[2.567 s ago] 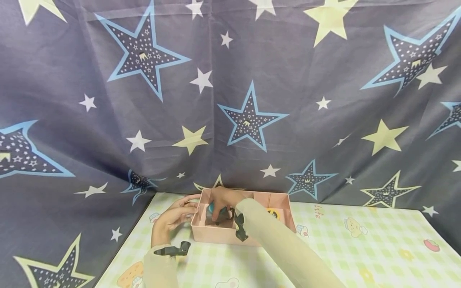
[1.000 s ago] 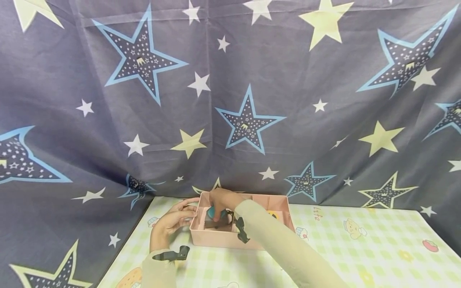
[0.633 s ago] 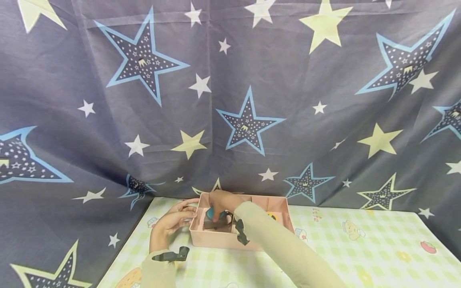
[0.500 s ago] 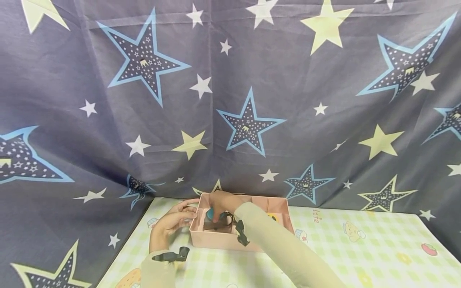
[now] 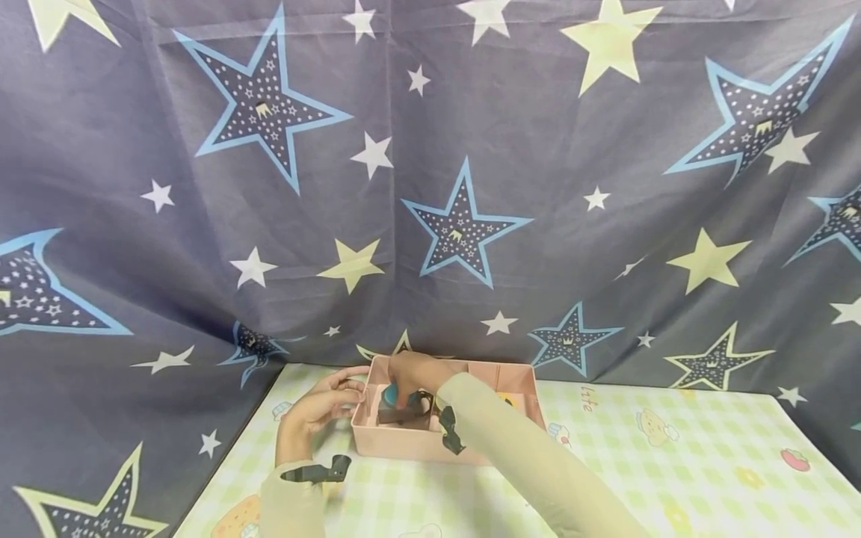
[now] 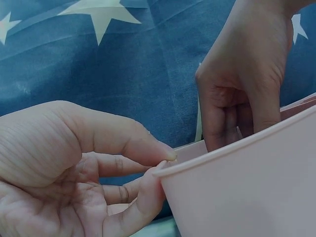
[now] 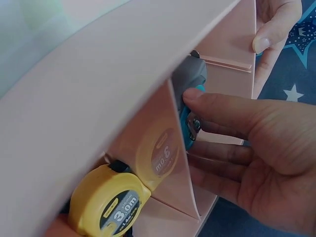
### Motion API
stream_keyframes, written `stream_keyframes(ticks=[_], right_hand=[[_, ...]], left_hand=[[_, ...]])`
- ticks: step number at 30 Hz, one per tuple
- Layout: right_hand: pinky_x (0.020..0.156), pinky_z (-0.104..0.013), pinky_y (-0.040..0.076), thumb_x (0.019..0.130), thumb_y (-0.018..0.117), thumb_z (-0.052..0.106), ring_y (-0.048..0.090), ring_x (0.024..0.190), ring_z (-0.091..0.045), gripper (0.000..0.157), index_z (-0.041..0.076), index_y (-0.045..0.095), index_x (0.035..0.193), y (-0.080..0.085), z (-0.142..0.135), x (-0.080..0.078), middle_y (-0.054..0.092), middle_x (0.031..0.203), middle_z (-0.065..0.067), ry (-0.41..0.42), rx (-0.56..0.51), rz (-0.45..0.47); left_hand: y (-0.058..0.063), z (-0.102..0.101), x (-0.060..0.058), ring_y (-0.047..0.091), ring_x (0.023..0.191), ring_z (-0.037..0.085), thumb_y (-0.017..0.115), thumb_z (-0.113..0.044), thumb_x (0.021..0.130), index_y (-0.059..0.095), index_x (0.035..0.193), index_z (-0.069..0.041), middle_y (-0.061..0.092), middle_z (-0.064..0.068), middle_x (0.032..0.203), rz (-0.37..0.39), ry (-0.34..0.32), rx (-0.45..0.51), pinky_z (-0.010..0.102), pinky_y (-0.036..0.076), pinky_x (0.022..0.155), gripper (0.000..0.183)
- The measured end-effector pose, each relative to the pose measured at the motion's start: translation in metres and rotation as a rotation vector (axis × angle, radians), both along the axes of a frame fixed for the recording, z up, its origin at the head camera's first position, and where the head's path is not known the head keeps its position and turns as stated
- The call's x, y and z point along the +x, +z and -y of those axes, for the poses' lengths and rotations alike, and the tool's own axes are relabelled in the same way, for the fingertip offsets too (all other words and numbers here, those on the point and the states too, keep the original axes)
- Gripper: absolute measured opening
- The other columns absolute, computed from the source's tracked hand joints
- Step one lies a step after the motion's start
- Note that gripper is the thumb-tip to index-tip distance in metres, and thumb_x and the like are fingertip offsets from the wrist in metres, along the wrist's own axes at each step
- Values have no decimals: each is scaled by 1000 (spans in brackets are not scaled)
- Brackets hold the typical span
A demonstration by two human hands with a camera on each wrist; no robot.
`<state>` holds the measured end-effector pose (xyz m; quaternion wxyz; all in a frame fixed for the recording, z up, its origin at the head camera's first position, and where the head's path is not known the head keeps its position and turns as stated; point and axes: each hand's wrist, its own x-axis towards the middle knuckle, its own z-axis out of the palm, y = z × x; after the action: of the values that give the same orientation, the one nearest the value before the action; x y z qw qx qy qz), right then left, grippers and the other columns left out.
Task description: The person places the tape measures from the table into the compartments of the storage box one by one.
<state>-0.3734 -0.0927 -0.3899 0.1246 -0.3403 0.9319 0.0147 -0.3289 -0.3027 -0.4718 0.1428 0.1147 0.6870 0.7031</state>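
Note:
A pink box with compartments stands on the table. My left hand holds its left end, and the left wrist view shows thumb and fingers pinching the rim. My right hand reaches down into the left compartment. There it grips a grey and teal tape measure with a metal clip, thumb on the near side. The fingers' far ends and part of that tape measure are hidden. Beyond a shiny pink divider, which mirrors it, lies a yellow tape measure marked 3.0m.
A green and white checked tablecloth covers the table. Directly behind the box hangs a dark curtain printed with stars, and it also closes off the left side. The right forearm crosses over the box's front wall.
Inside the left compartment, the grey and teal tape measure has shifted slightly under the right hand. The left hand stays on the rim. The head view has moved a little.

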Motion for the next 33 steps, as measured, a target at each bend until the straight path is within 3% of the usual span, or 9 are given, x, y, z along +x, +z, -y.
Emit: stream_keyframes(ticks=[4,9,16,19,26,33], right_hand=[[63,-20,50,79,89,26,56,70,-7,20,14,76,90,3,-2,-1,70,83,7,20,-4,-6],[65,-22,51,83,86,20,54,70,-8,17,11,77,94,13,-4,-3,73,89,4,27,-78,14],[90,-27,57,89,80,24,68,109,-16,39,10,73,125,31,-5,-5,71,128,-1,10,-85,12],[92,-27,56,90,78,24,68,110,-15,36,10,74,123,36,-6,-5,71,127,-1,23,-69,-2],[88,-27,57,89,79,23,65,93,-11,30,10,77,115,44,-10,-1,73,119,0,22,-84,-9],[96,-28,55,92,77,27,67,117,-18,38,11,72,126,55,-17,6,70,131,-3,31,-119,-2]], left_hand=[[3,1,-2,62,94,8,62,-1,96,22,158,4,57,-2,109,-2,-12,-17,26,56,77,74],[5,5,-6,63,95,9,61,0,97,23,159,3,58,0,111,-2,26,-25,27,57,78,73],[7,9,-8,63,95,10,61,-1,97,25,158,3,56,1,111,-21,53,-52,29,57,79,71],[7,7,-9,63,96,11,61,-2,97,25,158,3,55,2,112,-29,62,-62,31,56,82,71],[6,5,-12,62,99,13,64,-3,95,29,158,1,55,6,117,-28,104,-111,36,56,88,71],[16,9,-9,64,102,13,63,-6,96,33,155,2,59,11,121,-60,188,-161,41,56,98,67]])
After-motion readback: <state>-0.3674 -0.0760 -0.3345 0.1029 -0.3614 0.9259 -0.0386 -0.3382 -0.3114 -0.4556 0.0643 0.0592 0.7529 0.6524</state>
